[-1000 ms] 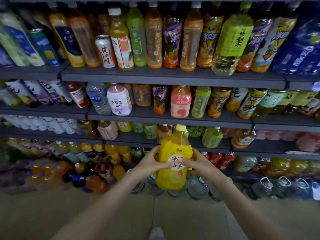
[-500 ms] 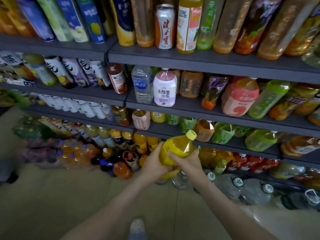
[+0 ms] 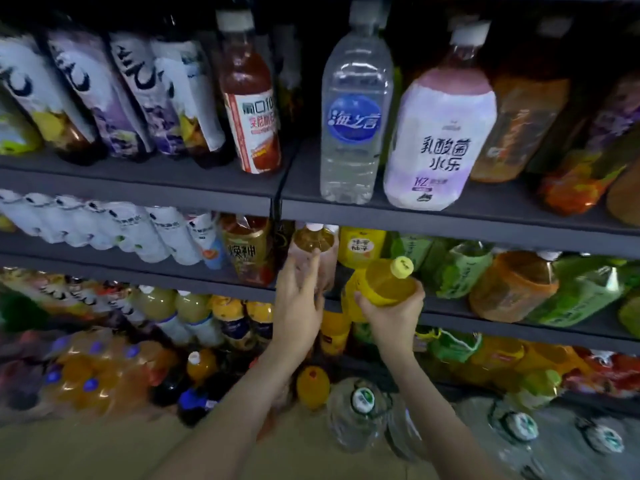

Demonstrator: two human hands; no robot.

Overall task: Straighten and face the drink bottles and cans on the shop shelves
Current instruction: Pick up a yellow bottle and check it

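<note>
Right hand (image 3: pixel 391 318) grips a yellow-capped yellow plastic bottle (image 3: pixel 389 285), while left hand (image 3: pixel 298 306), fingers straight, touches the pink-labelled amber bottle (image 3: pixel 313 252) beside it; next, I think, shelve it label-forward.

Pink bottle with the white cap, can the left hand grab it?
Probably yes. The left hand reaches the pink bottle with straight fingers, and nothing stands between them. The right hand holds the yellow bottle off to the side, out of the way.

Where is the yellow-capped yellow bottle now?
Head view, just right of centre: the yellow bottle is tilted in the right hand, beside the pink-labelled bottle.
</note>
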